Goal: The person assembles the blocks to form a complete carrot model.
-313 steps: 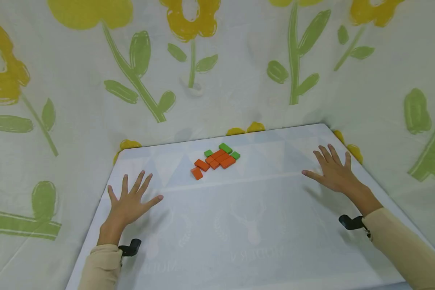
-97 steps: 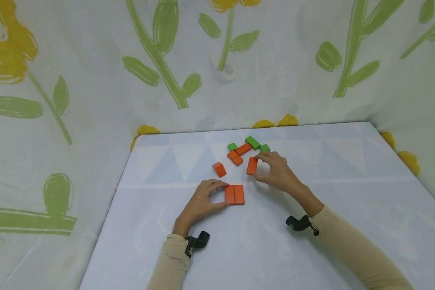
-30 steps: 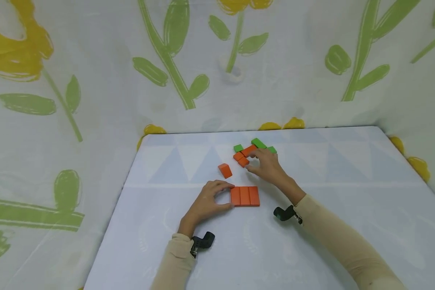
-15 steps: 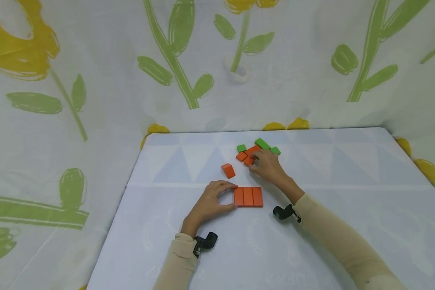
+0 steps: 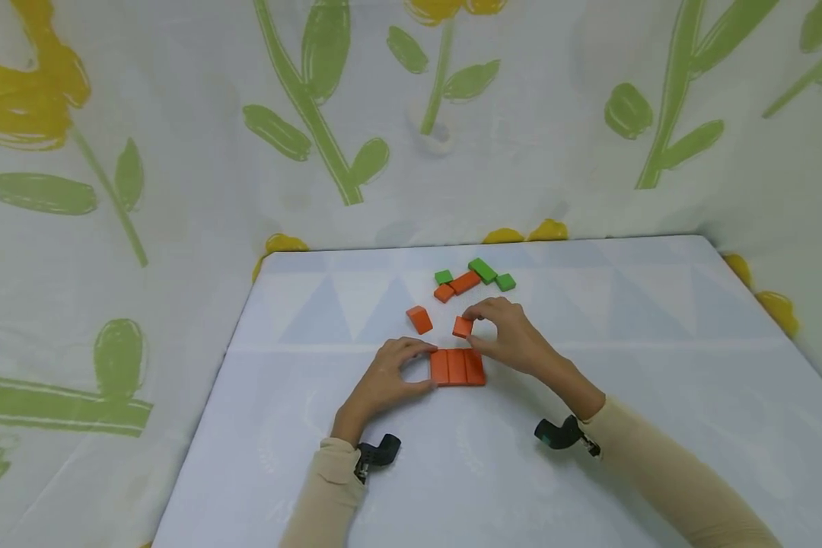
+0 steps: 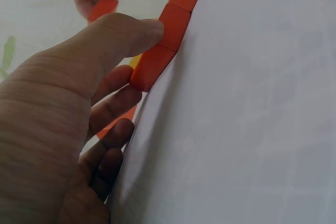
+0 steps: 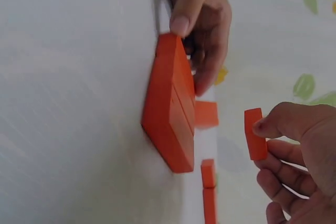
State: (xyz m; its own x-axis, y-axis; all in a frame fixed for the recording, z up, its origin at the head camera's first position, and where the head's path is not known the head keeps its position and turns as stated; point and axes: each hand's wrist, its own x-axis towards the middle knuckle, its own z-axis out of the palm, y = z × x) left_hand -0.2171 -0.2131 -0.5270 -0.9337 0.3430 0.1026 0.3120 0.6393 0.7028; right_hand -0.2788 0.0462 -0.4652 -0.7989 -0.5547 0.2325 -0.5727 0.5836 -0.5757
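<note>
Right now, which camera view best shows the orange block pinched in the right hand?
The right wrist view: the orange block looks largest there, though the right hand covers part. The head view shows it small; the left wrist view shows only a piece, beyond the left hand.

The left hand (image 5: 383,379) is curving its thumb and fingers into a C-shaped grip; the right hand (image 5: 514,335), slightly farther forward, is pinching between thumb and fingers; the left forearm (image 5: 325,495) and right forearm (image 5: 671,472) are slanting inward.
</note>
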